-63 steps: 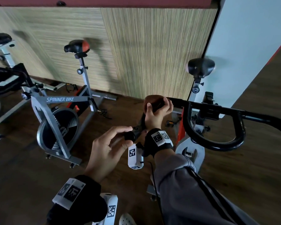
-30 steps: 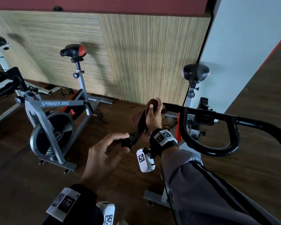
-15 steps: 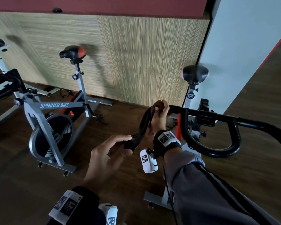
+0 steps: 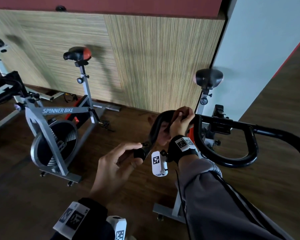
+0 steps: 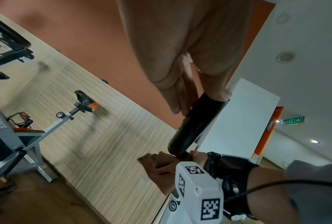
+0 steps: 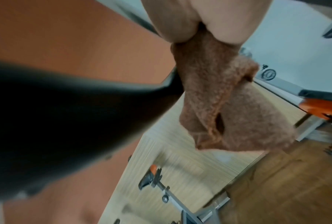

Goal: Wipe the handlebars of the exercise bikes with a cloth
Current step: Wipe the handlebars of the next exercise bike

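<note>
The near bike's black handlebar point(image 4: 222, 122) runs from a capped end at lower left, up round a bend, then right past a loop. My left hand point(image 4: 137, 154) pinches that capped end between thumb and fingers; the left wrist view shows its fingers point(image 5: 174, 97) on the bar end point(image 5: 194, 122). My right hand point(image 4: 180, 118) grips a brown cloth point(image 4: 163, 135) wrapped on the bar just right of the bend. In the right wrist view the cloth point(image 6: 218, 98) hangs bunched from that hand beside the blurred black bar point(image 6: 65, 121).
A grey "SPINNER BIKE" point(image 4: 57, 110) with a black and orange saddle stands to the left, and another bike point(image 4: 0, 90) at the far left edge. This bike's black saddle point(image 4: 209, 78) is beyond the bar, in front of a wood-panelled wall point(image 4: 154, 58). Dark wooden floor lies all round.
My right hand has slid the cloth off the bend and a little to the right along the bar. The left hand has kept its hold on the bar end.
</note>
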